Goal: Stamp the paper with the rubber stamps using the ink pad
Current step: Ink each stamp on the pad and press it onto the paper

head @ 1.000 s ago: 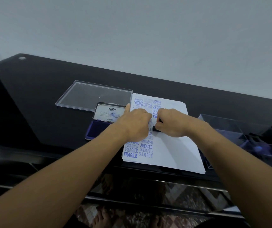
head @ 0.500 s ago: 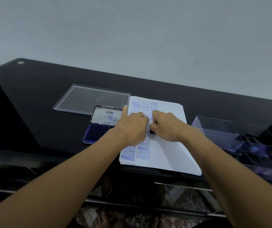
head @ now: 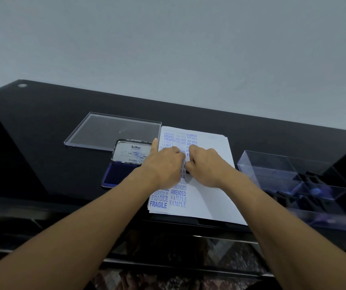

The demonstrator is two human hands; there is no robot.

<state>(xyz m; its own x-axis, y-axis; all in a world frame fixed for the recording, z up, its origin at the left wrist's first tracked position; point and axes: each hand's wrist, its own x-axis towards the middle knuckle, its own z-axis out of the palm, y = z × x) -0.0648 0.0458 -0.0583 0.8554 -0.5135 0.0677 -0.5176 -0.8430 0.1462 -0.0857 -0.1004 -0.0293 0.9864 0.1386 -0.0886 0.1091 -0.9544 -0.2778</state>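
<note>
A stack of white paper [head: 209,197] lies on the black table, its left columns filled with blue prints such as FRAGILE, AMENDED and SAMPLE. My right hand [head: 206,167] grips a small dark rubber stamp [head: 187,172] and holds it down on the sheet; only a sliver of the stamp shows. My left hand [head: 164,167] rests on the paper right beside it, thumb stretched out to the left, fingertips touching the right hand's. The open ink pad [head: 116,174] sits just left of the paper, its Artline lid [head: 130,152] folded back.
A clear flat plastic lid [head: 113,130] lies behind the ink pad. A clear compartment box [head: 272,170] with dark stamps inside stands to the right of the paper. The table's front edge [head: 42,204] runs under my forearms.
My hands have drawn together over the stamp, and the right hand has shifted a little farther up the sheet. The paper and ink pad have stayed where they were.
</note>
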